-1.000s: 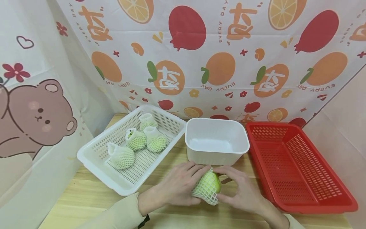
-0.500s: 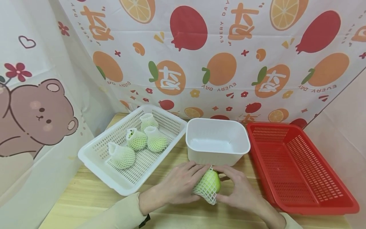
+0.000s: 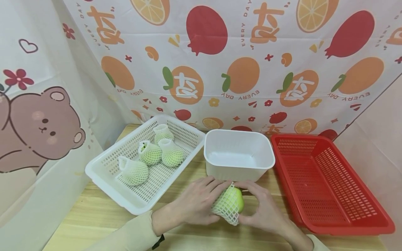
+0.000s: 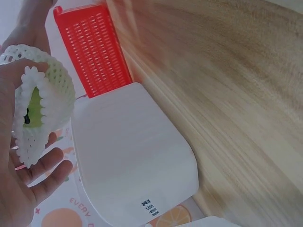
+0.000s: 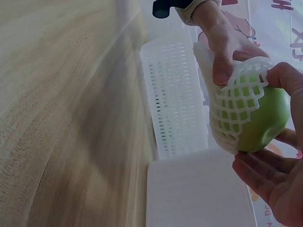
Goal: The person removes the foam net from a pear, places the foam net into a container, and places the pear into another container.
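Between my two hands, in front of the white bin, is a green apple partly covered by a white foam net sleeve. My left hand grips the netted side from the left. With thumb and fingertips, my right hand holds the net's edge and the bare side of the fruit. The right wrist view shows smooth green skin outside the net, which stops partway over the apple. On the left hand's side, the net's frilled opening shows green skin and a dark spot inside.
A white slotted basket at left holds several netted green fruits. The plain white bin stands at the middle back, and a red slotted basket is at right. Printed cloth hangs behind the wooden table.
Both hands stay almost in place around the apple. The fruit shifts slightly in them, and a little more bare green shows at its right side than half a second ago.
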Motion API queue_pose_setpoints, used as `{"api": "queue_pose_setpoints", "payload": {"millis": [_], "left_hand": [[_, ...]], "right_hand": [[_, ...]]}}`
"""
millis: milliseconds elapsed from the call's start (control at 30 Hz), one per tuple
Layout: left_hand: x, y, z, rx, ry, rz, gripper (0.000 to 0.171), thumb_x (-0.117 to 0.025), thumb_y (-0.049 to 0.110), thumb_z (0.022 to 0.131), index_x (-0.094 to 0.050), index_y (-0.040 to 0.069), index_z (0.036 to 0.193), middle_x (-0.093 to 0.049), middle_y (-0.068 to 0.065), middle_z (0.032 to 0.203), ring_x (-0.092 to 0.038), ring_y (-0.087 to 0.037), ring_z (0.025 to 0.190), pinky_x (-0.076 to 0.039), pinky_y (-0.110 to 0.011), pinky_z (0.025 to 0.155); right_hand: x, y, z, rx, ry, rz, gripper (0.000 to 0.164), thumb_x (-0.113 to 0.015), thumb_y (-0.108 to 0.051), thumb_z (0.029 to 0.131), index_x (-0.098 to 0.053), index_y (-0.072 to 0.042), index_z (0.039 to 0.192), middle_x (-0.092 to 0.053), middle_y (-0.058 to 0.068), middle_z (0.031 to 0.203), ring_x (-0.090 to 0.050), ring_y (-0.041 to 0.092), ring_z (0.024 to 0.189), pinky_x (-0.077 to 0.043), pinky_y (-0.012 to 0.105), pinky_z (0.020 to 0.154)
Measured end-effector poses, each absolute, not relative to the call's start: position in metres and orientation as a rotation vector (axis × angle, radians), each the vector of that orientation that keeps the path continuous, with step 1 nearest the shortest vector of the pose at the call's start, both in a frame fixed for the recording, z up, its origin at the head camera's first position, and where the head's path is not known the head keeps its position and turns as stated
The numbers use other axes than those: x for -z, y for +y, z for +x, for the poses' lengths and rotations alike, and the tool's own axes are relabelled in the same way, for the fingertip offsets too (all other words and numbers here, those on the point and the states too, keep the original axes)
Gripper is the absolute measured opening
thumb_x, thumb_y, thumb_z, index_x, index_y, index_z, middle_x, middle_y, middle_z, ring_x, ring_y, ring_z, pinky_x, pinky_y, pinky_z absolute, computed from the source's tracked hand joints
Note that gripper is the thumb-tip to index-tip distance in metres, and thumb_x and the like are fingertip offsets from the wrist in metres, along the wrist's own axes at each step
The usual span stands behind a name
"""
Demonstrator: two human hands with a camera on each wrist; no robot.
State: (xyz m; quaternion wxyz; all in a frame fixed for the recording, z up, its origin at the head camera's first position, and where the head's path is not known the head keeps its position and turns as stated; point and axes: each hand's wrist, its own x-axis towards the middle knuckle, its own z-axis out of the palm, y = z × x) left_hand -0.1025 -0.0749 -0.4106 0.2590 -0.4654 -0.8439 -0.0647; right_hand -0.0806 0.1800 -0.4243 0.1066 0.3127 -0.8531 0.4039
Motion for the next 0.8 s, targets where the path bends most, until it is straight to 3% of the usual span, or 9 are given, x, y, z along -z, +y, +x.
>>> {"api": "queue_pose_setpoints", "payload": {"millis": [233,500,800], "left_hand": [[0.410,-0.078,-0.102,0.160,-2.274,-1.260,0.098,-0.089,0.057,0.063,-0.057,0.010,0.143,-0.072,0.004,0.123,-0.067,-0.013,0.103,-0.059,-0.026,0.089],[0.406,-0.080,-0.105,0.126,-2.294,-1.289,0.093,-0.085,0.054,0.064,-0.057,0.011,0.142,-0.071,0.004,0.120,-0.066,-0.013,0.101,-0.059,-0.025,0.081],[0.397,-0.085,-0.107,0.093,-2.310,-1.304,0.085,-0.083,0.055,0.067,-0.059,0.013,0.137,-0.070,0.003,0.114,-0.064,-0.013,0.099,-0.058,-0.026,0.080]], "right_hand": [[0.424,0.181,-0.079,-1.277,-2.482,0.892,0.084,-0.095,-0.008,0.062,-0.063,-0.024,0.138,-0.070,-0.004,0.131,-0.069,0.009,0.117,-0.062,0.036,0.097],[0.423,0.186,-0.077,-1.284,-2.426,0.864,0.083,-0.096,-0.006,0.060,-0.063,-0.017,0.136,-0.071,-0.001,0.128,-0.068,0.007,0.115,-0.057,0.019,0.099],[0.418,0.195,-0.079,-1.304,-2.358,0.857,0.080,-0.098,-0.006,0.061,-0.064,-0.013,0.134,-0.071,0.002,0.125,-0.068,0.004,0.114,-0.055,0.015,0.098]]}}
